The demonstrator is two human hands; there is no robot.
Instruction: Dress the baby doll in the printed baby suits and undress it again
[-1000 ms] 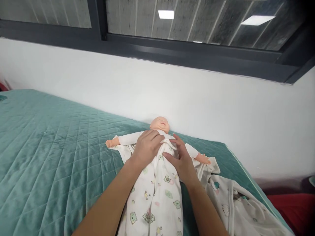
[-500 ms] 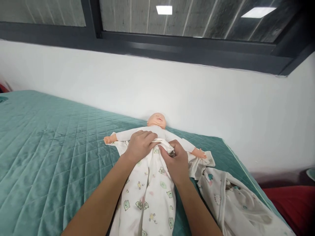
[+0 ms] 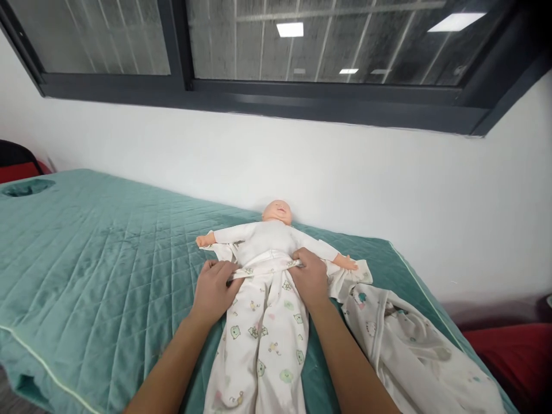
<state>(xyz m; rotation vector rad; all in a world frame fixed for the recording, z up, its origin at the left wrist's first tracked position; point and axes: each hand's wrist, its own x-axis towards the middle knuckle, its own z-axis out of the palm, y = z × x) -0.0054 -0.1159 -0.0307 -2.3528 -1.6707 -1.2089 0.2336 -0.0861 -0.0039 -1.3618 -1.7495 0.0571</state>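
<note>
A baby doll point(image 3: 276, 211) lies on its back with its arms spread, wearing a white long-sleeved top point(image 3: 263, 237). White baby trousers point(image 3: 263, 333) with green animal prints cover its lower body. My left hand point(image 3: 215, 287) pinches the waistband at the doll's hip on the left. At the opposite hip, my right hand point(image 3: 309, 276) grips the other end of the waistband. Between both hands the waistband is stretched in a band across the doll's belly. Part of a pale printed garment point(image 3: 351, 282) lies under the doll's arm on the right.
The doll rests on a green quilted bed cover point(image 3: 129, 259) with a hole point(image 3: 28, 188) at the far left. A white printed cloth point(image 3: 422, 345) lies bunched at the right. Behind stands a white wall point(image 3: 388, 178) below a dark-framed window point(image 3: 267, 103). Red fabric point(image 3: 513, 356) shows beyond the right edge.
My left hand has moved from the doll's belly out to the left hip and down. The waistband is now folded over and pulled wide. The view has tilted slightly.
</note>
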